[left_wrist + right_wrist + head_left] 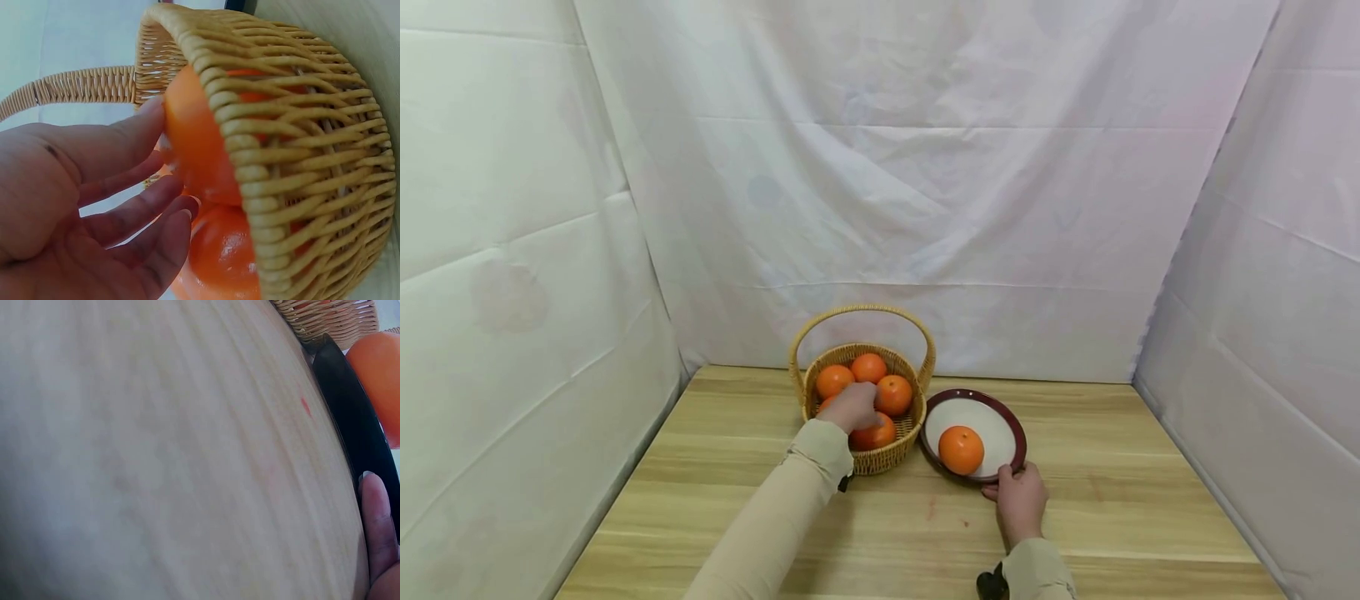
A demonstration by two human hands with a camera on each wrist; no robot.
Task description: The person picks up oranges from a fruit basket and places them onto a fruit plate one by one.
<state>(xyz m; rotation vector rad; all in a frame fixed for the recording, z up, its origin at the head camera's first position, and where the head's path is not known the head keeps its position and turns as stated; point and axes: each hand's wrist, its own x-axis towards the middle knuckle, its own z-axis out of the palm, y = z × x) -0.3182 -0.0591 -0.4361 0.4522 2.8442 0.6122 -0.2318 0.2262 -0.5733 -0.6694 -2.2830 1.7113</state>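
Note:
A wicker basket [880, 458] with an arched handle holds several oranges. My left hand [853, 407] reaches down among them. The left wrist view shows the thumb of that hand [94, 206] touching one orange [197, 137], its other fingers loosely bent beside this fruit and a second orange [225, 250] below. The basket's wall hides part of both. A white plate with a dark red rim [1021, 433] stands right of the basket, bearing one orange [961, 451]. My right hand [1022, 500] pinches the plate's near right rim; one finger [378, 515] lies against its dark outer side.
Both things stand on a light wood-grain table [1112, 500]. A white cloth [895, 208] hangs behind the table, and further cloths close off the left and right sides. The basket's handle [863, 308] arches above the fruit, beyond my left hand.

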